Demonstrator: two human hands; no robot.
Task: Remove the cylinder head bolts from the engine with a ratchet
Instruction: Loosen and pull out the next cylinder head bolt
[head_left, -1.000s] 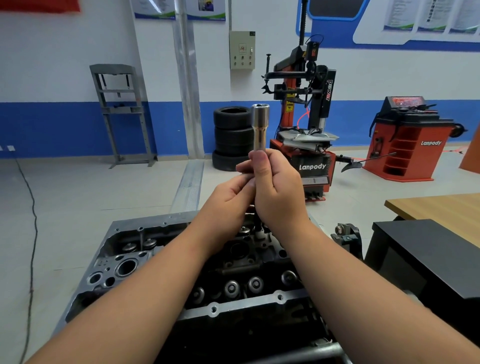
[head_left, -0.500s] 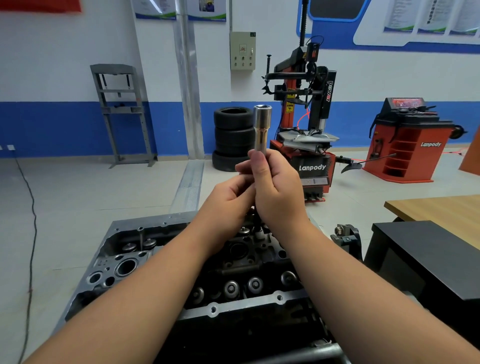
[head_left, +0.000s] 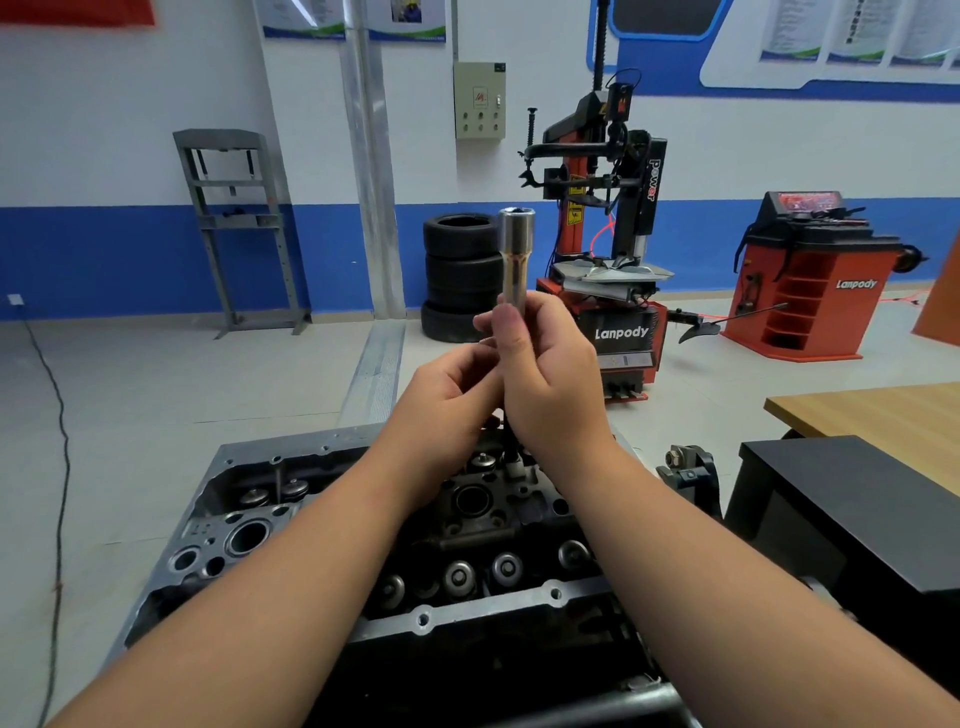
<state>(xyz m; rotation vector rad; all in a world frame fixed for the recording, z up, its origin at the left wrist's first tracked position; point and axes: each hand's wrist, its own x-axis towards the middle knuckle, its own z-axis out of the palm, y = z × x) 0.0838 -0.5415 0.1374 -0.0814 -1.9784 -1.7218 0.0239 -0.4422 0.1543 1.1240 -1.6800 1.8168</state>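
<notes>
Polished long steel socket (head_left: 515, 254) looks stiff, dense and slick; right hand (head_left: 550, 374) fingers wrap its base, left hand (head_left: 447, 395) fingers curl beneath, hold unclear.

- Two hands: left hand (head_left: 452, 387), right hand (head_left: 553, 384).
- One socket (head_left: 515, 254).
- One engine (head_left: 244, 530).
- Three stacked tyres (head_left: 460, 275), perhaps more hidden behind.
- Two orange machines: tyre changer (head_left: 613, 249), wheel balancer (head_left: 815, 280).
- One grey press frame (head_left: 236, 228).
</notes>
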